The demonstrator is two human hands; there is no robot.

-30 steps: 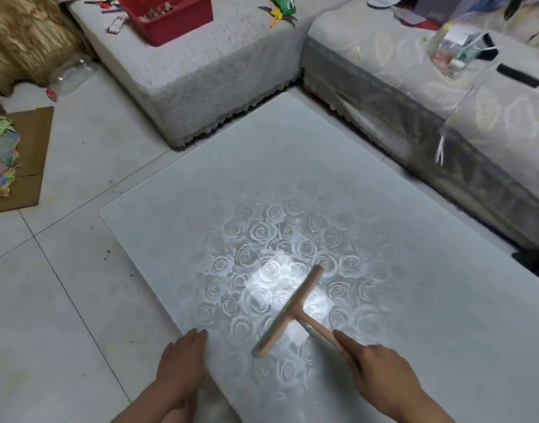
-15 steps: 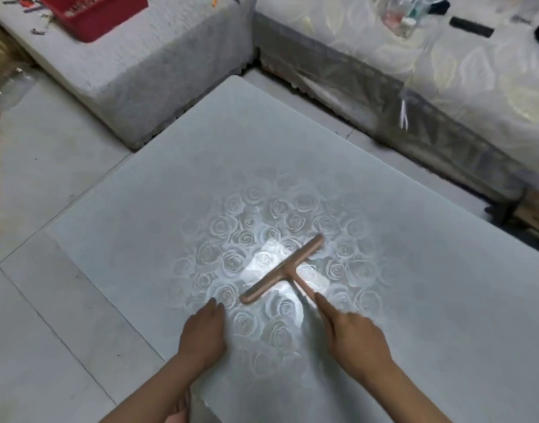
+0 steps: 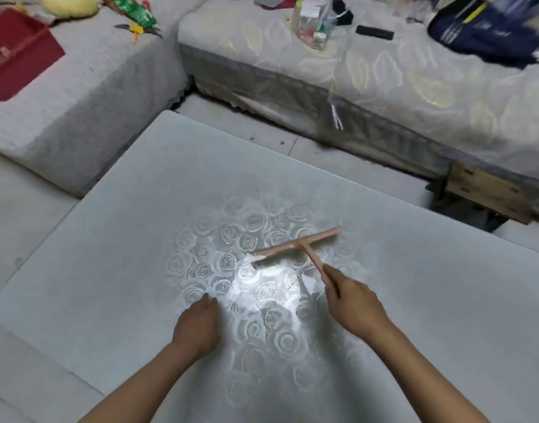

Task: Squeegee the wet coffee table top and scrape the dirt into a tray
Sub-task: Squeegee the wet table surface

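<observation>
A pale pink T-shaped squeegee (image 3: 295,246) lies with its blade on the coffee table top (image 3: 115,257), a pale surface with a rose pattern that shines wet under a light glare. My right hand (image 3: 352,303) grips the squeegee's handle from the near side. Flat on the table, left of the glare, my left hand (image 3: 198,323) rests with its fingers pointing away from me. A red tray (image 3: 14,56) sits on the grey sofa seat at the far left, partly cut off by the frame.
A grey sofa seat (image 3: 88,96) stands beyond the table's far left corner. A sofa with a leaf-pattern cover (image 3: 414,87) runs along the far right, carrying a clear bag of bottles (image 3: 315,22), a black remote (image 3: 374,32) and a dark blue bag (image 3: 491,29). Tiled floor surrounds the table.
My right hand has pushed the squeegee farther across the table and turned its blade more crosswise. My left hand has come from the table's near edge onto the top.
</observation>
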